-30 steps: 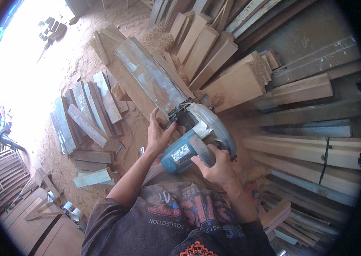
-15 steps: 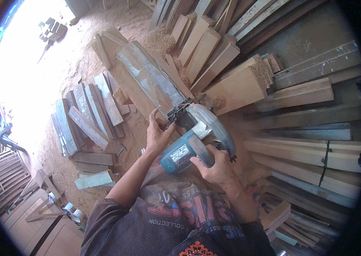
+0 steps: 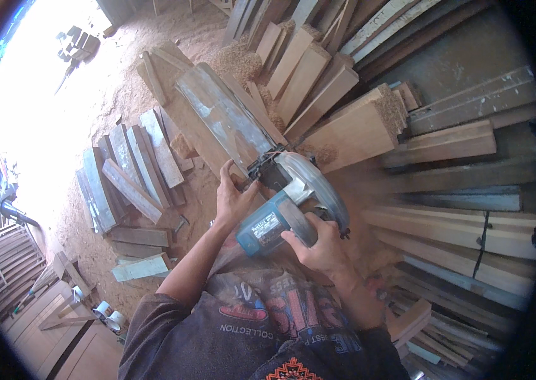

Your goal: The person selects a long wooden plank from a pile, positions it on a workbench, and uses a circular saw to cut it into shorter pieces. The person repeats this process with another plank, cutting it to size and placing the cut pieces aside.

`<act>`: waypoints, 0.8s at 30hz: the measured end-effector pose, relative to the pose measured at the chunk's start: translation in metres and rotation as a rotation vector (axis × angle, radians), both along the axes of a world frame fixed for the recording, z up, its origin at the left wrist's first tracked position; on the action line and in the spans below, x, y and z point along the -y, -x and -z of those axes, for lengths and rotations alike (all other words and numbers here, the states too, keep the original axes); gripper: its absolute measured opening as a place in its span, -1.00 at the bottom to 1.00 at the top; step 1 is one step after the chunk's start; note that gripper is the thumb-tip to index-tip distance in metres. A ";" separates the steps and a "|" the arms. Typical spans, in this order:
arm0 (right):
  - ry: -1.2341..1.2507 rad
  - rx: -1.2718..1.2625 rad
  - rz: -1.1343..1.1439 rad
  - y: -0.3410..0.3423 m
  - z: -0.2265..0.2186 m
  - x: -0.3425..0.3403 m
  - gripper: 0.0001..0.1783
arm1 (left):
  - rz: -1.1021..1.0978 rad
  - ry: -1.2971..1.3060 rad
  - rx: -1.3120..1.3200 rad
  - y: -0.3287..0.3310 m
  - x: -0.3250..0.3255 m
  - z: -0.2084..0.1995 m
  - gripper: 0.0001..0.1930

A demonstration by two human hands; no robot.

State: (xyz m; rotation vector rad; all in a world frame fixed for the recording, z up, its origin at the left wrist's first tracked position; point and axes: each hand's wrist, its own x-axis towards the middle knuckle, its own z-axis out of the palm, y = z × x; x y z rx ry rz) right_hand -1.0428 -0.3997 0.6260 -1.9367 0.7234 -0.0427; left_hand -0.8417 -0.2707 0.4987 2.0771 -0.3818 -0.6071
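Observation:
My right hand (image 3: 320, 246) is closed around the rear handle of a teal circular saw (image 3: 261, 227) with a silver blade guard. The saw's base rests at the near end of a worn board with patchy grey paint (image 3: 227, 117), which slants away to the upper left. Beside the saw's base, my left hand (image 3: 232, 197) grips the near end of the wood, thumb on one side and fingers on the other. Its fingertips are partly hidden. The blade is out of sight under the guard, and the board lies on a wider brown plank (image 3: 195, 136).
Sawdust-covered timber offcuts (image 3: 303, 82) fan out at the far right of the saw. Long stacked planks (image 3: 458, 231) fill the right side. Several short boards (image 3: 130, 171) lie on the dusty ground at left, near a small dark metal tool (image 3: 182, 223). White cups (image 3: 108, 315) stand lower left.
The saw and my right hand have shifted very slightly up and to the left. My left hand stays at nearly the same place on the wood.

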 end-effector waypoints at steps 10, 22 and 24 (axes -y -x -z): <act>0.019 0.003 -0.012 0.002 0.002 0.000 -0.72 | -0.001 0.045 -0.014 0.000 0.000 -0.001 -0.12; 0.040 0.032 0.000 0.003 0.007 -0.001 -0.74 | -0.001 0.036 0.022 -0.001 0.001 -0.002 -0.13; 0.042 0.044 0.003 0.003 0.008 -0.002 -0.74 | -0.003 0.032 0.025 0.000 0.001 -0.004 -0.13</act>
